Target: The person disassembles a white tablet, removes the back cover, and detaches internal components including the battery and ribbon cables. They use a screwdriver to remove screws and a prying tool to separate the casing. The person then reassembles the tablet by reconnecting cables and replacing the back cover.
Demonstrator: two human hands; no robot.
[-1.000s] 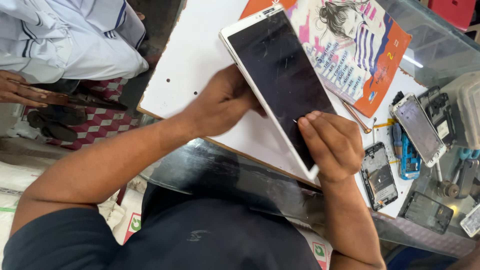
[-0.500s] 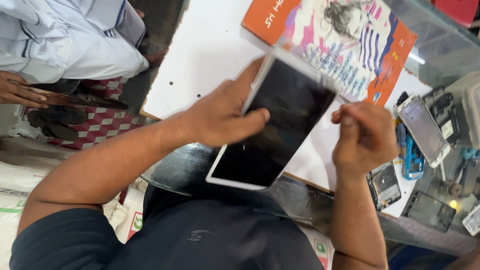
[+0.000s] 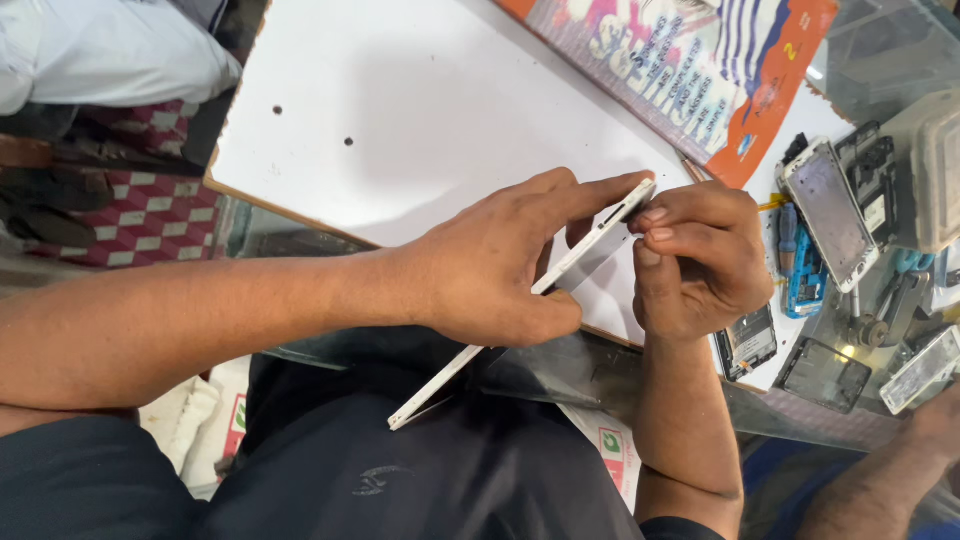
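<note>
The left hand [image 3: 490, 270] was clamped around a white smartphone [image 3: 520, 310], turned edge-on so only its thin side showed, forefinger stretched along the upper rim and thumb pressed underneath. The right hand [image 3: 695, 260] was pinched shut at the phone's top corner, fingertips [image 3: 655, 222] bunched against the edge where a dark slot showed; whether a small tool sat between those fingers, I could not tell. The handset hung in the air over the near edge of the bench, its lower end jutting down past the left palm toward the dark trousers [image 3: 400, 470].

By the look of it the work was early: the body appeared whole, screen and back together, nothing lifted off.

Beyond the grip lay a white board [image 3: 420, 110], bare but for two dark specks. Past the right hand's knuckles a colourful printed sheet with an orange border [image 3: 700, 60] lay. Further out on that side were stripped handsets and loose parts: a silver phone frame [image 3: 828, 212], a blue piece [image 3: 800, 280], small boards on glass. Behind the left forearm a checked red-and-white cloth [image 3: 150, 215] showed low down, and someone's white sleeve [image 3: 100, 50].
</note>
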